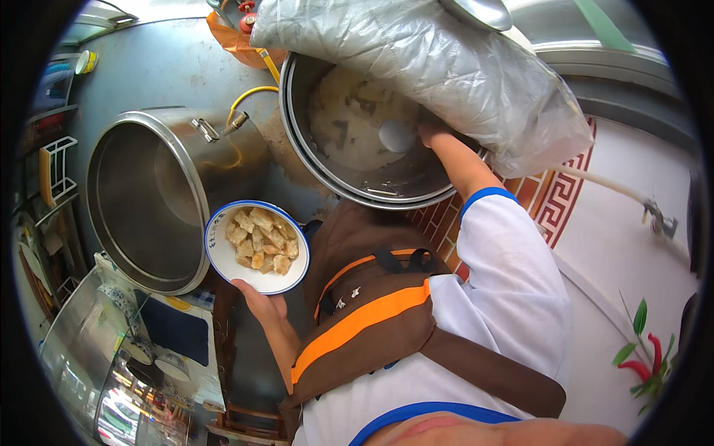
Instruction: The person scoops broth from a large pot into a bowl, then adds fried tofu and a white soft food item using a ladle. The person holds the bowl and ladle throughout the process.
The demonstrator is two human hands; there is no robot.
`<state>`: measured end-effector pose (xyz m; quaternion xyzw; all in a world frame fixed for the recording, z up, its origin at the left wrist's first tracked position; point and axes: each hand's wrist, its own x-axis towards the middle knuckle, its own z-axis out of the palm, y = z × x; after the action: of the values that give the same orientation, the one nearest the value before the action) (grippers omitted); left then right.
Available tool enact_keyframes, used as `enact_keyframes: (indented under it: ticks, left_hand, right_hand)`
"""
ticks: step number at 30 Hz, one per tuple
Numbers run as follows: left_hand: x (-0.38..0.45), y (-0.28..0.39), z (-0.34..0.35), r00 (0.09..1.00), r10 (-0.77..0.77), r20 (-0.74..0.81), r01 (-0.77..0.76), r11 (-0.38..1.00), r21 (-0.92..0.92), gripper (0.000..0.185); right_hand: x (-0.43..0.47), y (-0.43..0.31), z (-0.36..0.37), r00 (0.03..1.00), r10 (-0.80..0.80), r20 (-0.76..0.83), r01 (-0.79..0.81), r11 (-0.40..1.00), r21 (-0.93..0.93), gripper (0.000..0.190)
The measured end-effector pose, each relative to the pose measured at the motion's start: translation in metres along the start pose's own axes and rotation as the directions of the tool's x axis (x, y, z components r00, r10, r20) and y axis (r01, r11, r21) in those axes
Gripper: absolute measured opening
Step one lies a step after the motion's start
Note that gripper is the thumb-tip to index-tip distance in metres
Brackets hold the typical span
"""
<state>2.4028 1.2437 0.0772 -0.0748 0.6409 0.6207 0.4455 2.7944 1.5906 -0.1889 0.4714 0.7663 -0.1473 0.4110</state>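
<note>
My left hand [262, 304] holds a white bowl with a blue rim [220, 265] from below and at its edge. Torn bread pieces [259, 240] lie in the bowl. Inside a large steel pot [287, 111], my right hand [434, 135] is partly hidden in shadow by the wall and a cover. Beside its fingers is a round metal ladle head or disc [396, 136]; its handle is not plain to see, and I cannot tell what the hand grips. Cloudy broth with pale pieces [351, 134] fills the pot's bottom. A quilted silvery cover in plastic [446, 72] lies over part of the pot's mouth.
A second big steel pot [192, 184], dark inside, stands left of the bowl. A yellow hose [245, 95] runs between the pots. Patterned bowls [173, 366] sit behind glass at lower left. A metal lid or basin [485, 12] rests on the cover. A pipe with a tap [660, 222] is at right.
</note>
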Motion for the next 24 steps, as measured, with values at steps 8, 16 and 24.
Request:
enact_keyframes:
  ticks: [8,16,24]
  left_hand:
    - [0.013,-0.034,0.017,0.994,-0.052,-0.098,0.057,0.997,0.05,0.085]
    - [0.033,-0.044,0.02,0.994,-0.095,-0.057,0.097,0.994,0.049,0.084]
    - [0.044,-0.046,0.007,0.989,-0.124,-0.076,0.125,0.992,-0.002,0.084]
  right_hand:
    - [0.059,0.033,0.061,0.997,-0.07,-0.015,0.07,0.998,-0.009,0.026]
    - [0.093,0.035,0.112,0.992,-0.13,0.0,0.13,0.992,0.007,0.027]
    - [0.124,0.0,0.184,0.907,-0.42,-0.03,0.421,0.903,0.084,0.03]
